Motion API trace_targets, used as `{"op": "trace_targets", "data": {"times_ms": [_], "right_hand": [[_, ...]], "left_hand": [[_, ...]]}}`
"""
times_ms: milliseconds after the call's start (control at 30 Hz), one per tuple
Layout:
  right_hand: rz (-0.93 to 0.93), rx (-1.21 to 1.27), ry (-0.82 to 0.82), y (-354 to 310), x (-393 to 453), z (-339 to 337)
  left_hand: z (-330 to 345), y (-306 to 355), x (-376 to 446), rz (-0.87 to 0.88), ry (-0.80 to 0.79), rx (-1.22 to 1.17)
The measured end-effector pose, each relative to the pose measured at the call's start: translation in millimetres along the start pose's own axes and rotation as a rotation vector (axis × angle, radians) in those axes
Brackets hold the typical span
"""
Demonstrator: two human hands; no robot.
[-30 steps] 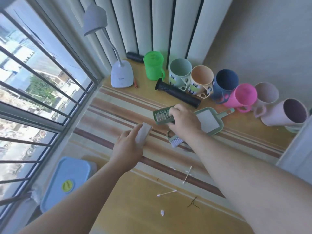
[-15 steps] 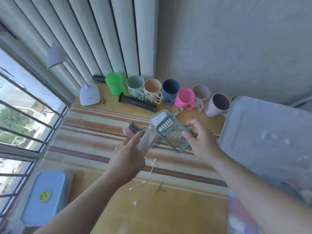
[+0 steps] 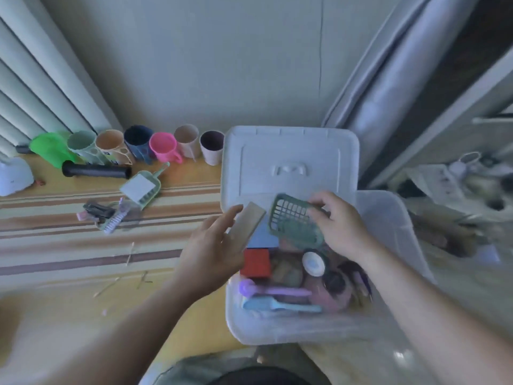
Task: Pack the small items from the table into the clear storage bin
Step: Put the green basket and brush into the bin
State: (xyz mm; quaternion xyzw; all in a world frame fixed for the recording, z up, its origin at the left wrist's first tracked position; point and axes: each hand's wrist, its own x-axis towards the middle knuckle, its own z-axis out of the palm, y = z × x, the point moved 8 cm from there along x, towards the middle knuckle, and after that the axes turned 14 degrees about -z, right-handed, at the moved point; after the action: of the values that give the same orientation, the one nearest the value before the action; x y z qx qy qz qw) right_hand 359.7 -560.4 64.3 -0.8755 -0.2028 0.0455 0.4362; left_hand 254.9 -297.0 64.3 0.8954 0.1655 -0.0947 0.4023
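Right hand (image 3: 340, 229) pinches a green grid-pattern basket (image 3: 291, 215) by its far edge, fingers closed on the rim, and holds it tilted above the open clear storage bin (image 3: 388, 218). Left hand (image 3: 213, 245) grips a flat pale rectangular piece (image 3: 248, 226) between thumb and fingers, at the bin's left edge; what the piece is cannot be told through the blur. Inside the bin lie a red block (image 3: 256, 263), a white round lid-like item (image 3: 313, 263), a purple spoon (image 3: 273, 290) and a light blue spoon (image 3: 277, 305), with further items too blurred to identify. The bin's white lid (image 3: 290, 159) stands tilted behind the bin, resting against its far side. The bin sits at the right end of the worktop (image 3: 83, 315), which carries a striped cloth (image 3: 69, 245). On the cloth, well to the left of the bin, lie a green-framed hand mirror (image 3: 140, 187), a small brush (image 3: 113, 222) and a dark clip-like item (image 3: 97, 211), close together. Behind them lies a black cylinder (image 3: 95, 170) on its side. Along the wall stands a row of cups: green (image 3: 51, 150), pale green (image 3: 83, 144), beige (image 3: 111, 144), dark blue (image 3: 138, 141), pink (image 3: 163, 148), light pink (image 3: 187, 138) and one with a dark interior (image 3: 212, 145). A white lamp base (image 3: 14, 176) sits at the far left. Thin sticks (image 3: 130, 251) lie scattered on the cloth near the front.
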Motion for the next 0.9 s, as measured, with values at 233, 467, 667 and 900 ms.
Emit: {"op": "trace_targets", "data": {"times_ms": [233,467,667,900], "right_hand": [[0.123,-0.173,-0.203,79.0,-84.1,-18.9],[0.056,-0.232,-0.200,94.3,-53.9,3.3],[-0.060,-0.291,-0.579,85.0,-72.9,48.3],[-0.076,-0.282,-0.743,77.0,-104.9,109.7]], "left_hand": [[62.3,55.4,-10.1,-0.013,-0.010,0.038],[57.3,54.5,-0.7,-0.090,0.099,0.112],[65.1,34.0,-14.1,-0.120,0.087,0.086],[99.5,21.5,-33.7,-0.090,-0.036,0.153]]}}
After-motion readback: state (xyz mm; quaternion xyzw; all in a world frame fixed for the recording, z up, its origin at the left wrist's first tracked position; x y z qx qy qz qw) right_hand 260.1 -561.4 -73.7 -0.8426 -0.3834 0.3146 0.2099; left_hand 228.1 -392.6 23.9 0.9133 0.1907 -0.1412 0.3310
